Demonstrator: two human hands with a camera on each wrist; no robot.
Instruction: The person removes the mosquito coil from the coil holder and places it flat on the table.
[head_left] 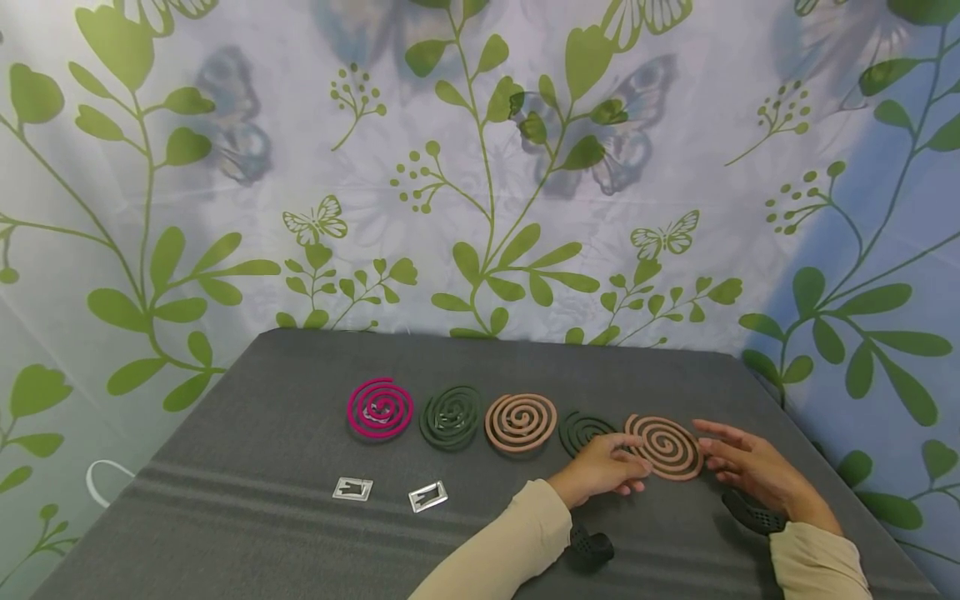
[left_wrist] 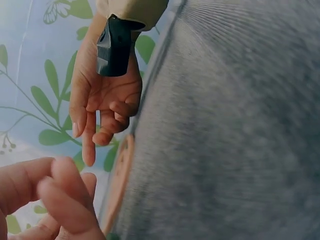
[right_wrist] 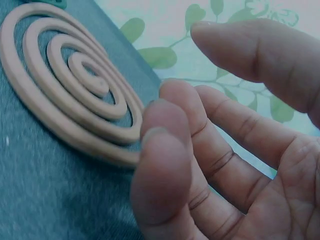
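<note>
Head view: the right tan coil [head_left: 664, 447], round with no long axis, lies between the hands, towards the bench's [head_left: 247, 533] right edge. The left hand [head_left: 598, 469] looks nearer, loosely bent fingers over its left rim; the right hand [head_left: 761, 468], fingers parted, is just beside its right rim. A green coil [head_left: 581, 432] crowds the left; room lies towards the near edge

Left wrist view: fingers bent, contact unclear

Right wrist view: fingers relaxed, holding nothing
</note>
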